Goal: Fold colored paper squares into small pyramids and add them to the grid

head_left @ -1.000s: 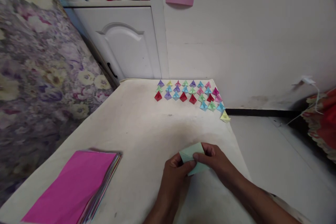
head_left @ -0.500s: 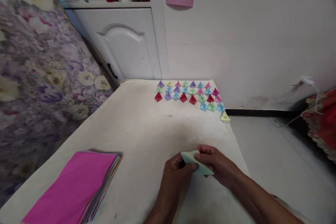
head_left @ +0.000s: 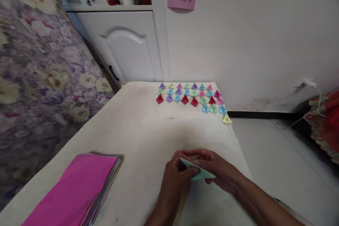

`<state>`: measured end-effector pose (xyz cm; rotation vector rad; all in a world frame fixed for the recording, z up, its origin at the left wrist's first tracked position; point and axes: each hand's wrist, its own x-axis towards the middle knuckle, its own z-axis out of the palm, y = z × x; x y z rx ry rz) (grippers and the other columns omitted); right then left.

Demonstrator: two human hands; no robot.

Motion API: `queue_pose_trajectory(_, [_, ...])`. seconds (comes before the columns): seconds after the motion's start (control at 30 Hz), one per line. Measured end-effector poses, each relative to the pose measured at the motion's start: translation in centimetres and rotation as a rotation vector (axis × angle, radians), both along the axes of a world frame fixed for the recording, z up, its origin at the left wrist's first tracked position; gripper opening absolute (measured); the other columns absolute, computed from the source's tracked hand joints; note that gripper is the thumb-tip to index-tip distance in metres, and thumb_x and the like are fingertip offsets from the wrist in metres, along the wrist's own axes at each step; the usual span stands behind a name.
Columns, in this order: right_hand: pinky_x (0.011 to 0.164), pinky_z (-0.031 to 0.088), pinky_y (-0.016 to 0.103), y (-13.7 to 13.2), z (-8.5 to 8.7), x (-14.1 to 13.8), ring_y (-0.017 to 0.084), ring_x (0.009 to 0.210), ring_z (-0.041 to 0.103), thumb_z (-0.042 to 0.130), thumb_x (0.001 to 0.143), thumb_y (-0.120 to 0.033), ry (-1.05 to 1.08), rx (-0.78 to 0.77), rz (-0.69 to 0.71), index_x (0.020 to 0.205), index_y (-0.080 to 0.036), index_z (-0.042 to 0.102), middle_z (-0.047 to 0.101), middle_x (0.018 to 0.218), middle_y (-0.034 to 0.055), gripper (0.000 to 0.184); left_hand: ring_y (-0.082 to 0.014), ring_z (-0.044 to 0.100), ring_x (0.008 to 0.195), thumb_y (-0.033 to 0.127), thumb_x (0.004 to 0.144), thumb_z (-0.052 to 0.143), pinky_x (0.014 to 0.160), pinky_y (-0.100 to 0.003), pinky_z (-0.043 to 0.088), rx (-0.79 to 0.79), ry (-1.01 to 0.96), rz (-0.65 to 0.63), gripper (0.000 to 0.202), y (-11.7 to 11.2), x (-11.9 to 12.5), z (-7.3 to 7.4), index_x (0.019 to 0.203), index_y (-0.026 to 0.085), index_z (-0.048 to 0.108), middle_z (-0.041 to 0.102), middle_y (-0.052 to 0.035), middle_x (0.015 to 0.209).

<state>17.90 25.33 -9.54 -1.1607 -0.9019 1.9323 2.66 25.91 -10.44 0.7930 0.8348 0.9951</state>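
A light green piece of folded paper (head_left: 201, 174) is held above the near part of the table, its long edge slanting down to the right. My left hand (head_left: 179, 171) pinches it from the left, thumb on the near face. From the right, my right hand (head_left: 215, 165) grips the upper edge, with its thumb near the fold and its fingers behind. The fingertips of both hands come together behind the paper, where they are partly hidden.
Rows of small folded paper pieces (head_left: 185, 99) in several colours lie at the table's far edge. A stack of coloured paper, magenta on top (head_left: 76, 187), rests at the left on the pale-covered table (head_left: 143, 123). A flowered curtain (head_left: 53, 70) hangs on the left.
The green paper has tilted, so less of its upper part shows. My right fingers have moved left along its top edge, closer to my left hand.
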Motion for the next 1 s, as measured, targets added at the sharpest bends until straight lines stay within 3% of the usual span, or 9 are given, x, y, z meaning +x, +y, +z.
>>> queue_pose_trajectory(0.07, [0.050, 0.033, 0.020, 0.2, -0.1, 0.1, 0.010, 0.062, 0.051, 0.068, 0.071, -0.039, -0.138, 0.118, -0.040, 0.104, -0.023, 0.063, 0.062, 0.082, 0.0019, 0.037, -0.0141, 0.058, 0.068, 0.015, 0.054, 0.078, 0.062, -0.026, 0.044, 0.024, 0.036, 0.025, 0.020, 0.2, -0.2, -0.2, 0.059, 0.015, 0.058, 0.063, -0.0027, 0.089])
queue_pose_trajectory(0.17, [0.065, 0.040, 0.026, 0.4, -0.1, 0.4, 0.015, 0.074, 0.055, 0.065, 0.074, -0.041, -0.327, 0.322, -0.157, 0.090, -0.019, 0.066, 0.063, 0.081, 0.0026, 0.027, -0.0122, 0.054, 0.063, 0.017, 0.057, 0.077, 0.060, -0.023, 0.040, 0.017, 0.120, 0.027, 0.018, 0.4, -0.5, -0.4, 0.063, 0.015, 0.061, 0.061, 0.0007, 0.070])
queue_pose_trajectory(0.27, [0.065, 0.040, 0.027, 0.4, 0.1, 0.5, 0.016, 0.072, 0.054, 0.058, 0.080, -0.043, -0.396, 0.400, -0.128, 0.083, -0.019, 0.067, 0.062, 0.075, 0.0021, 0.026, -0.0098, 0.048, 0.055, 0.021, 0.060, 0.076, 0.055, -0.021, 0.036, -0.010, 0.176, 0.027, 0.020, 0.4, -0.7, -0.4, 0.062, 0.015, 0.058, 0.056, 0.0039, 0.055])
queue_pose_trajectory(0.33, [0.064, 0.039, 0.027, 0.3, 0.3, 0.5, 0.016, 0.071, 0.053, 0.065, 0.074, -0.041, -0.465, 0.448, -0.096, 0.081, -0.020, 0.068, 0.060, 0.076, 0.0019, 0.023, -0.0092, 0.047, 0.055, 0.022, 0.061, 0.076, 0.054, -0.020, 0.035, -0.017, 0.188, 0.035, 0.022, 0.3, -0.7, -0.4, 0.061, 0.015, 0.056, 0.054, 0.0048, 0.054])
queue_pose_trajectory(0.47, [0.070, 0.040, 0.028, 0.2, 0.9, 0.3, 0.018, 0.084, 0.053, 0.074, 0.066, -0.036, -0.591, 0.583, -0.174, 0.079, -0.023, 0.070, 0.056, 0.093, 0.0033, 0.019, -0.0089, 0.045, 0.054, 0.022, 0.061, 0.076, 0.054, -0.020, 0.033, -0.012, 0.189, 0.032, 0.024, 0.2, -0.6, -0.2, 0.060, 0.016, 0.054, 0.052, 0.0055, 0.054])
queue_pose_trajectory(0.63, [0.071, 0.041, 0.029, 0.1, 1.3, 0.4, 0.018, 0.082, 0.054, 0.073, 0.066, -0.035, -0.550, 0.592, -0.121, 0.080, -0.025, 0.071, 0.056, 0.087, 0.0019, 0.016, -0.0109, 0.048, 0.058, 0.023, 0.060, 0.076, 0.057, -0.021, 0.036, 0.021, 0.230, 0.046, 0.020, 0.2, -0.6, 0.0, 0.062, 0.017, 0.057, 0.055, 0.0041, 0.057])
queue_pose_trajectory(0.8, [0.071, 0.043, 0.029, 0.0, 1.1, 0.4, 0.017, 0.076, 0.055, 0.072, 0.068, -0.030, -0.511, 0.555, -0.076, 0.076, -0.024, 0.071, 0.059, 0.078, 0.0011, 0.010, -0.0126, 0.054, 0.068, 0.023, 0.058, 0.077, 0.062, -0.022, 0.040, 0.119, 0.302, 0.113, 0.018, 0.3, -0.7, 0.5, 0.061, 0.016, 0.060, 0.060, -0.0018, 0.091])
queue_pose_trajectory(0.9, [0.067, 0.043, 0.028, 0.0, 1.0, 0.5, 0.016, 0.072, 0.054, 0.072, 0.066, -0.026, -0.485, 0.508, -0.052, 0.076, -0.023, 0.071, 0.060, 0.073, 0.0002, 0.010, -0.0135, 0.053, 0.064, 0.025, 0.060, 0.075, 0.060, -0.023, 0.039, 0.077, 0.273, 0.064, 0.018, 0.3, -0.7, 0.6, 0.065, 0.017, 0.061, 0.061, -0.0004, 0.073])
queue_pose_trajectory(1.0, [0.064, 0.042, 0.026, -0.1, 1.0, 0.4, 0.016, 0.070, 0.054, 0.070, 0.067, -0.024, -0.453, 0.444, -0.045, 0.076, -0.022, 0.071, 0.062, 0.071, 0.0000, 0.009, -0.0111, 0.047, 0.057, 0.025, 0.060, 0.075, 0.056, -0.021, 0.035, 0.048, 0.276, 0.059, 0.019, 0.3, -0.7, 0.4, 0.062, 0.016, 0.058, 0.053, 0.0039, 0.055])
